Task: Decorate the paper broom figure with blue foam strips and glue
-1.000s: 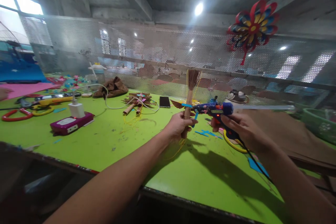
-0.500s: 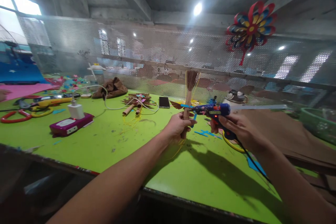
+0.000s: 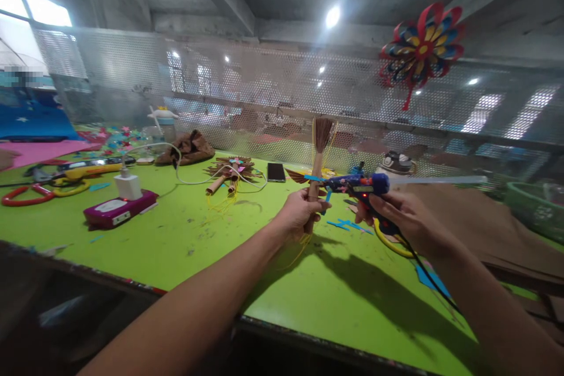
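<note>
The left hand (image 3: pixel 304 211) is curled firmly around the lower part of a slim brown paper tube with a fringed, brush-like top (image 3: pixel 318 158), above the middle of the table (image 3: pixel 176 258). The tube is upright, apparently so that the narrow bright-blue strip (image 3: pixel 314 178) across it faces the nozzle. The right hand (image 3: pixel 396 217) is wrapped around the handle of a dark-blue plastic glue gun (image 3: pixel 359 185), held level with its tip at the strip; whether they touch is unclear. A long translucent glue stick (image 3: pixel 440 180) juts from its back, likely as feed.

Toward the table's left edge, a white plug-in adapter (image 3: pixel 127 186) sits in a purple power block (image 3: pixel 118 211), probably for the white cable.

A green plastic basket (image 3: pixel 529 202) stands by the right edge, its contents too dim to identify. Near the far edge, a pale-blue cup with a white, yellow-crowned lid (image 3: pixel 166 121) hides whatever it holds.
</note>
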Motion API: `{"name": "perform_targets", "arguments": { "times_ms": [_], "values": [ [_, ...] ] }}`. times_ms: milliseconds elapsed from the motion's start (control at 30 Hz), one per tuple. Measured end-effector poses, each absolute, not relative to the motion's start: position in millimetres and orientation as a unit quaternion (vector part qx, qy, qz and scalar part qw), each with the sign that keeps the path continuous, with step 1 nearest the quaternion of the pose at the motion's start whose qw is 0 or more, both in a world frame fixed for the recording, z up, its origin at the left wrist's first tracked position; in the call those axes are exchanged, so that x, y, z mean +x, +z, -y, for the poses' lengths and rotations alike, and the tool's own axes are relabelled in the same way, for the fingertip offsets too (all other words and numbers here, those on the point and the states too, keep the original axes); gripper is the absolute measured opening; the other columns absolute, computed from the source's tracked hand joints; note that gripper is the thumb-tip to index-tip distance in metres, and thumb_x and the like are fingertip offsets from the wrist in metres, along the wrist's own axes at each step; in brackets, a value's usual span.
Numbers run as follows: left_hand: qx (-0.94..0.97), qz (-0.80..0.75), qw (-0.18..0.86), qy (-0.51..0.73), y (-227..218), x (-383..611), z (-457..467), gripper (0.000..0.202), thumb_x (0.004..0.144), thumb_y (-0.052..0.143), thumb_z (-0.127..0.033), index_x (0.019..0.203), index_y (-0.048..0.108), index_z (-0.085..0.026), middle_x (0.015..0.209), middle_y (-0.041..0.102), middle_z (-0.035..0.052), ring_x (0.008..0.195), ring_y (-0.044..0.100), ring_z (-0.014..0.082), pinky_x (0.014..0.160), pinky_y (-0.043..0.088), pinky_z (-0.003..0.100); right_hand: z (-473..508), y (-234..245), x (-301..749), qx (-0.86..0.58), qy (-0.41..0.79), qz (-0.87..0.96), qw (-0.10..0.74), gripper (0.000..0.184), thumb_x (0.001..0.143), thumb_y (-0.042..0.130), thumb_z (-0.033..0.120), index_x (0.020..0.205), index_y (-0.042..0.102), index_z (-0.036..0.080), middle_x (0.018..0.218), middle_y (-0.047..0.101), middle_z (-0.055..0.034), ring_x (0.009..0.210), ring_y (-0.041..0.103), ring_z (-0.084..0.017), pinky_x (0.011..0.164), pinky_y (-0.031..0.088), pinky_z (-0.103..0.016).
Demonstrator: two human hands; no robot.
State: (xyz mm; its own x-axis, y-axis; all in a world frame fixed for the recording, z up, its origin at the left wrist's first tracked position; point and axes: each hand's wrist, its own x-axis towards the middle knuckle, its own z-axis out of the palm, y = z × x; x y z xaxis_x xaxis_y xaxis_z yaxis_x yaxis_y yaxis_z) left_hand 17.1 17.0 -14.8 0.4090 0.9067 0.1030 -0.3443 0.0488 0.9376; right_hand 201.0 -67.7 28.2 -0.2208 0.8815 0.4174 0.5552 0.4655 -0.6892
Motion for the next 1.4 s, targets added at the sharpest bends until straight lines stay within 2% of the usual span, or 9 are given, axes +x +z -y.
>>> {"name": "perform_targets", "arguments": {
  "times_ms": [333, 600, 833, 1400],
  "values": [
    [0.524, -0.292, 0.656, 0.458, -16.1, 17.3, -18.6, 0.027, 0.06, 0.068, -0.008, 0.083, 0.055, -0.011, 0.066, 0.051, -0.0002, 0.052, 0.042, 0.0061, 0.046, 0.031, 0.022, 66.9, 26.3, 203.2, -0.473, 0.211, 0.755, 0.402, 0.041, 0.087, 0.043, 0.049, 0.077, 0.066, 0.017, 0.066, 0.058, -0.0043, 0.06, 0.05, -0.013, 0.052, 0.037, -0.025],
    [0.518, -0.288, 0.657, 0.467, -16.1, 17.6, -19.6, 0.029, 0.057, 0.069, -0.007, 0.082, 0.055, -0.011, 0.069, 0.052, -0.0003, 0.052, 0.043, 0.006, 0.044, 0.03, 0.022, 67.7, 27.0, 202.9, -0.477, 0.222, 0.754, 0.394, 0.039, 0.087, 0.044, 0.048, 0.074, 0.065, 0.017, 0.066, 0.057, -0.0032, 0.059, 0.049, -0.012, 0.053, 0.035, -0.025],
    [0.521, -0.295, 0.656, 0.46, -15.6, 17.4, -18.3, 0.029, 0.058, 0.07, -0.007, 0.082, 0.055, -0.01, 0.066, 0.052, -0.0002, 0.051, 0.044, 0.0064, 0.046, 0.031, 0.022, 64.5, 24.3, 203.8, -0.466, 0.229, 0.745, 0.419, 0.036, 0.088, 0.044, 0.046, 0.083, 0.066, 0.017, 0.071, 0.059, -0.0042, 0.064, 0.05, -0.014, 0.055, 0.036, -0.025],
    [0.507, -0.278, 0.668, 0.469, -16.0, 16.9, -19.1, 0.026, 0.058, 0.069, -0.005, 0.077, 0.054, -0.011, 0.065, 0.05, -0.001, 0.051, 0.04, 0.0055, 0.046, 0.028, 0.022, 67.7, 27.8, 201.6, -0.481, 0.224, 0.758, 0.379, 0.042, 0.087, 0.042, 0.05, 0.076, 0.067, 0.018, 0.064, 0.056, -0.003, 0.056, 0.047, -0.012, 0.05, 0.035, -0.025]
  ]
}}
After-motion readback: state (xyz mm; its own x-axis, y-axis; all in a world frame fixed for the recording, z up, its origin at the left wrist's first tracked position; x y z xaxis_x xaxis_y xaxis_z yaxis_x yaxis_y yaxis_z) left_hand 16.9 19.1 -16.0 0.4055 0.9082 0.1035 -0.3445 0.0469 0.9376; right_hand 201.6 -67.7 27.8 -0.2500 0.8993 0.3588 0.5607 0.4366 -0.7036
